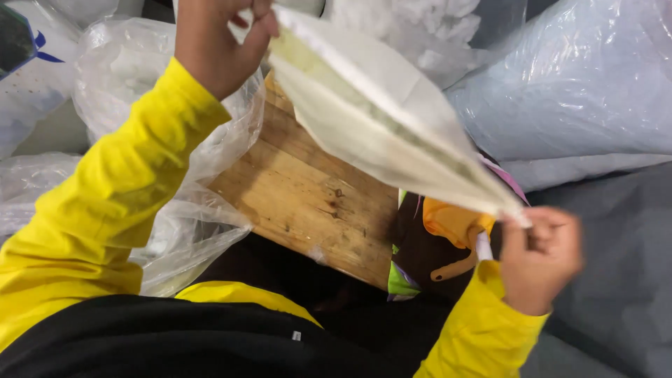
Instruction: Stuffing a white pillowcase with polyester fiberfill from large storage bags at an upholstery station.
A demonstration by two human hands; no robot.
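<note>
A cream-white folded cloth (381, 115) stretches diagonally between both hands above a wooden board (308, 199). My left hand (217, 42), at the top left, pinches the cloth's upper end. My right hand (540, 255), at the lower right and blurred, grips its lower corner. Both arms wear yellow sleeves. The cloth's layers are gathered in long folds along its length.
Clear plastic bags (150, 77) of white material lie at left. Large pale blue-white bags (574, 84) fill the upper right, over grey fabric (623, 280). A colourful printed cloth (427, 252) lies under the right hand by the board's edge.
</note>
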